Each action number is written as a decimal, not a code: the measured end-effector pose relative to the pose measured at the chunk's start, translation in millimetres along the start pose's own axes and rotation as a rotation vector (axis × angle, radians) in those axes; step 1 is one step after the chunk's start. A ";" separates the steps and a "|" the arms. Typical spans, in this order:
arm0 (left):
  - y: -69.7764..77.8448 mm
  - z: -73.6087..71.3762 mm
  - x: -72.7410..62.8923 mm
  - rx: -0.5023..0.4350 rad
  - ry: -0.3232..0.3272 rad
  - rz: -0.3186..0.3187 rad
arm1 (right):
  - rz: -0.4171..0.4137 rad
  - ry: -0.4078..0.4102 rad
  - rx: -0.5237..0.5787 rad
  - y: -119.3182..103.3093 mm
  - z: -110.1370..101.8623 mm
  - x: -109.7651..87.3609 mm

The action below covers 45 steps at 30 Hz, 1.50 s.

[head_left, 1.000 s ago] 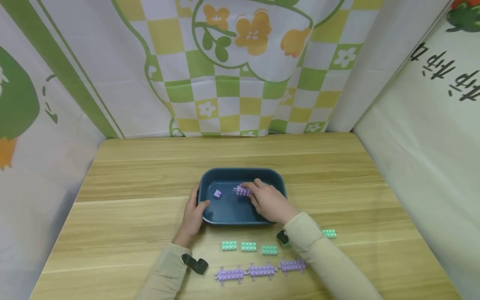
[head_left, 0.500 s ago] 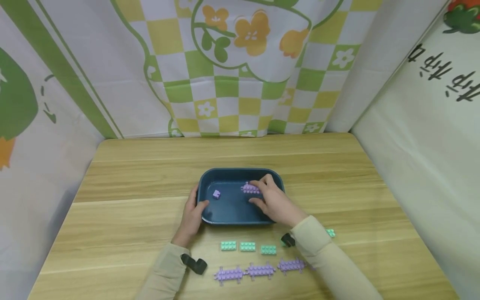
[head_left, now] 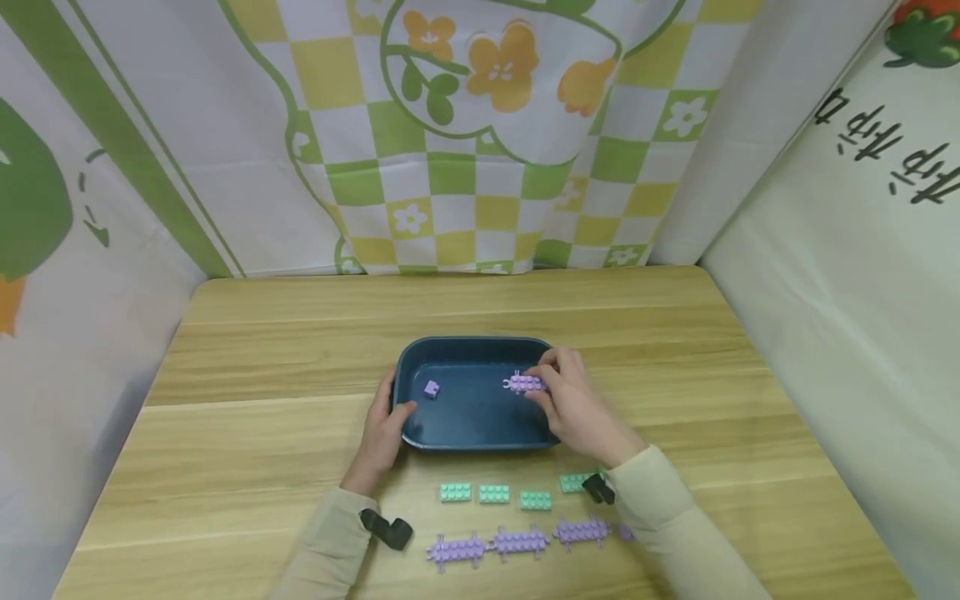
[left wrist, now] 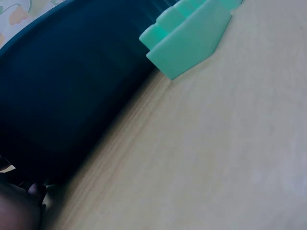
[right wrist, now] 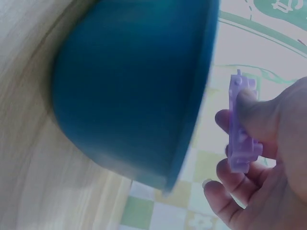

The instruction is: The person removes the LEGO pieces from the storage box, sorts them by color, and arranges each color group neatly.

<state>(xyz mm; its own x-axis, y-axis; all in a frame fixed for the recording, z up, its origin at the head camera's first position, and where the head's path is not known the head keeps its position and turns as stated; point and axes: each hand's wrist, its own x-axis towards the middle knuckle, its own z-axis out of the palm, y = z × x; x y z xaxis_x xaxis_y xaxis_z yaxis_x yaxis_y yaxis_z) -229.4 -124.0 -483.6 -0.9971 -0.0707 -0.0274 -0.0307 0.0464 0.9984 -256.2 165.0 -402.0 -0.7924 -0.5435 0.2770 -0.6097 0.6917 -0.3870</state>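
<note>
My right hand point(head_left: 576, 404) pinches a purple studded building block point(head_left: 525, 383) with side clips, above the right part of a dark blue tray point(head_left: 480, 442). The right wrist view shows the thumb on one face of that purple block point(right wrist: 242, 129) and fingers behind it, beyond the tray wall point(right wrist: 129, 91). My left hand point(head_left: 384, 433) grips the tray's left rim, thumb over the inside and fingers outside. A small purple block point(head_left: 431, 389) lies in the tray's left part. In the left wrist view only a dim bit of the left hand point(left wrist: 19, 206) shows.
Several green bricks point(head_left: 494, 494) lie in a row on the wooden table point(head_left: 262, 350) in front of the tray. Nearer still is a row of purple blocks point(head_left: 521, 542), its right end partly behind the right sleeve point(head_left: 667, 508). A patterned curtain point(head_left: 465, 192) hangs behind the table.
My right hand has moved to the right across the tray with the purple building block, turning it on the way. My left hand stays on the tray rim.
</note>
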 end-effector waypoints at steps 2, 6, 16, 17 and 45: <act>0.4 0.2 -0.3 -0.005 -0.003 0.003 | 0.012 0.007 -0.007 -0.5 -4.1 -3.2; 0.2 0.3 -0.2 -0.014 -0.005 0.003 | 0.009 0.029 -0.017 -0.2 -10.8 -9.2; -0.9 0.3 0.2 -0.013 -0.006 -0.004 | 0.013 0.058 -0.007 1.0 -29.6 -26.5; -1.1 0.3 0.3 -0.012 -0.005 -0.006 | 0.013 0.061 -0.004 1.6 -31.7 -28.7; -1.8 0.3 0.5 0.001 -0.009 -0.001 | 0.150 0.045 -0.056 21.8 -62.2 -106.3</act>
<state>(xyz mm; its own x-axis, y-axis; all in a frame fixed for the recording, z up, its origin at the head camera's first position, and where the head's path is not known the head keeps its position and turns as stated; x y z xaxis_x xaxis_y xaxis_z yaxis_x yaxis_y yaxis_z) -229.9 -123.8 -485.4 -0.9977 -0.0614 -0.0287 -0.0316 0.0474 0.9984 -186.4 267.4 -385.2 -0.8738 -0.4115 0.2593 -0.4839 0.7894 -0.3777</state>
